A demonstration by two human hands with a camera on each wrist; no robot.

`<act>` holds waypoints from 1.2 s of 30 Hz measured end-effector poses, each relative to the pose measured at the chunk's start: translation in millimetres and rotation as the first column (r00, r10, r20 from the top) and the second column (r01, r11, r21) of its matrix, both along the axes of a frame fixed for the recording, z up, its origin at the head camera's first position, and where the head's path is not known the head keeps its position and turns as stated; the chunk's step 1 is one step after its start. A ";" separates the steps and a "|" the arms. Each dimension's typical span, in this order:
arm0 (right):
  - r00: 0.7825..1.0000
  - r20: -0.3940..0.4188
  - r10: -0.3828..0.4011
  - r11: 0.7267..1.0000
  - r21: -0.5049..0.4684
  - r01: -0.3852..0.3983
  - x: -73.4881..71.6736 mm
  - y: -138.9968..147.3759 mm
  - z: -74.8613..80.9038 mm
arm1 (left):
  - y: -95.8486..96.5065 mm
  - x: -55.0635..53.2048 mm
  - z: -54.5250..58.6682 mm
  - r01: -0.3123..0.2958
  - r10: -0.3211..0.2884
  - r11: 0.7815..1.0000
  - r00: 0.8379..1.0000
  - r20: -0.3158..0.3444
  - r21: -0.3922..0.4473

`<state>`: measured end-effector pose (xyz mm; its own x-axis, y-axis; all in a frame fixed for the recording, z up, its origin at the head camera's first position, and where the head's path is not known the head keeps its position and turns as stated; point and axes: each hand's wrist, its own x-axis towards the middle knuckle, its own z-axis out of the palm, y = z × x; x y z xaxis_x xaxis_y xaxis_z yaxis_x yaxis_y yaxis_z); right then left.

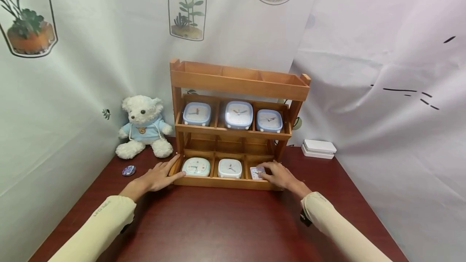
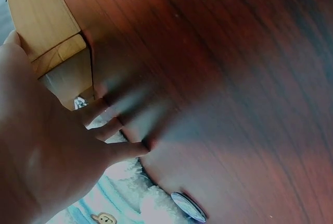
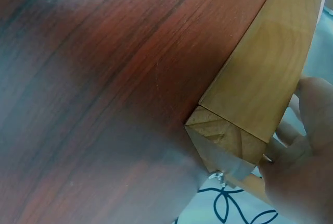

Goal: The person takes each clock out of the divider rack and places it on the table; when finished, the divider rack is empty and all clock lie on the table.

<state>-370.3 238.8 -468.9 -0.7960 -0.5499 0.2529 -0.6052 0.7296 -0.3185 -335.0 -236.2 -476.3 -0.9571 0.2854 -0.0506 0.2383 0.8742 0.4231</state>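
Note:
A wooden three-tier rack (image 1: 240, 82) stands on the dark red table. At its lower left corner is my left hand (image 1: 159, 176), thumb on the front board and the other fingers spread along the side; in the left wrist view their tips rest on the table. My right hand (image 1: 280, 175) reaches into the lower right compartment and pinches a small square white-and-purple clock (image 1: 256, 173) at its right side. Beside it sit a white clock (image 1: 230, 168) and a pale green clock (image 1: 196, 167). The right wrist view hides the small clock behind the front board (image 3: 265, 62).
Three blue clocks, one of them a larger middle clock (image 1: 238, 115), fill the middle tier. A white teddy bear (image 1: 143, 126) in blue sits left of the rack, near a round patterned badge (image 1: 129, 170). At the right back lies a white box (image 1: 318, 148). Printed white cloth walls surround the table.

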 end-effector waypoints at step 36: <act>0.992 0.123 0.012 0.995 0.101 -0.024 -11.6 -6.0 13.7 | -2.8 -3.6 0.4 -0.005 0.004 1.000 0.999 0.046 0.016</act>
<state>-381.8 232.8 -455.2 -0.8071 -0.5825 0.0964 -0.5798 0.7512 -0.3156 -338.6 -239.0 -476.0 -0.9551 0.2825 -0.0895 0.2147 0.8679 0.4479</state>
